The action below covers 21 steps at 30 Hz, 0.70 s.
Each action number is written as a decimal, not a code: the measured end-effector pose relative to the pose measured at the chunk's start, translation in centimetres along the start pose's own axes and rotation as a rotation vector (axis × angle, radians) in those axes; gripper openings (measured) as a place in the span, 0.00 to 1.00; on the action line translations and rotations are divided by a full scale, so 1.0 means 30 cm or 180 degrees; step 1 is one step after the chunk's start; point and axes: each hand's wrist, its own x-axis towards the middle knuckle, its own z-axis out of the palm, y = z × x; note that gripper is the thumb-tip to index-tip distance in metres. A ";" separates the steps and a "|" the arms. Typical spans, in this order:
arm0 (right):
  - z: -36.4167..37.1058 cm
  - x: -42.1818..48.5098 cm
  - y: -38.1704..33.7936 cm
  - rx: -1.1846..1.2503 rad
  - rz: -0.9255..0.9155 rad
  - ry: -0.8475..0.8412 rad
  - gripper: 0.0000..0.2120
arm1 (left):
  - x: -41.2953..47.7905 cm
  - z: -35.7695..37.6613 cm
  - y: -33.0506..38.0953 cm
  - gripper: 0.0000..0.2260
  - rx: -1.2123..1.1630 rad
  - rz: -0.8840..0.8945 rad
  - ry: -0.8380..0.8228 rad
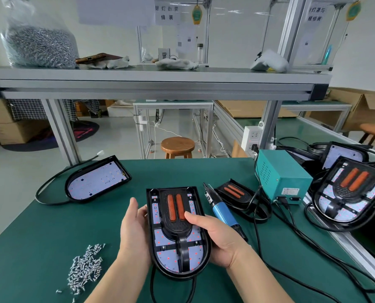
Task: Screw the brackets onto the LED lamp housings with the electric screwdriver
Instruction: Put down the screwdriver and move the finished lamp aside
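**A:** Head view, surroundings first?

**B:** Green bench mat (pixel 50 226). Loose pile of screws (pixel 84 267) near left. Far left, a second housing (pixel 98 180) lies face up with no bracket, its cable looping round it. The electric screwdriver (pixel 222 212), blue-bodied, lies on the mat just right of the work, tip pointing away. Beyond it are a spare bracket (pixel 234 192) and a teal power box (pixel 282 178). Stacked housings (pixel 348 193) at far right. Black cables cross the mat on the right.

**A:** The task piece?

**B:** The lamp housing (pixel 158 243) is near centre, rounded end toward the person. The black bracket (pixel 176 228) with two orange strips is seated in it.

**A:** Hands?

**B:** Left hand (pixel 131 228) is against the housing's left edge, thumb straight and clear, fingers loosely extended and touching the rim. Right hand (pixel 217 237) grips the right side, thumb laid on top at the orange strips, fingers wrapped underneath and hidden. Nothing blocks the bracket except that thumb.
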 end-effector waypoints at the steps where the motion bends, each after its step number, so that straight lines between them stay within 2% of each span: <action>1: 0.000 -0.002 0.000 -0.0002 0.0000 -0.0034 0.15 | -0.004 0.006 0.000 0.31 0.0033 0.0041 -0.0084; 7: 0.000 -0.008 -0.007 0.0014 -0.0106 -0.0010 0.12 | -0.022 0.030 -0.003 0.37 -0.0007 -0.0172 -0.0889; 11: 0.005 -0.008 -0.007 -0.0046 -0.0196 0.0066 0.10 | -0.020 0.014 -0.006 0.37 0.0107 -0.0241 -0.1028; 13: 0.003 -0.004 -0.005 -0.0016 -0.0286 0.0157 0.12 | -0.017 0.005 -0.016 0.35 0.0244 -0.0147 -0.0931; 15: -0.005 0.004 -0.003 0.0072 -0.0408 0.0247 0.16 | -0.005 -0.012 -0.041 0.31 0.0687 0.0126 -0.0591; 17: -0.018 0.011 -0.008 0.0204 -0.0549 0.0344 0.15 | -0.005 -0.032 -0.070 0.24 0.1286 0.0595 -0.0333; 21: -0.051 0.011 -0.032 0.0424 -0.0822 0.0746 0.15 | -0.007 -0.079 -0.115 0.09 0.2523 0.1498 -0.0456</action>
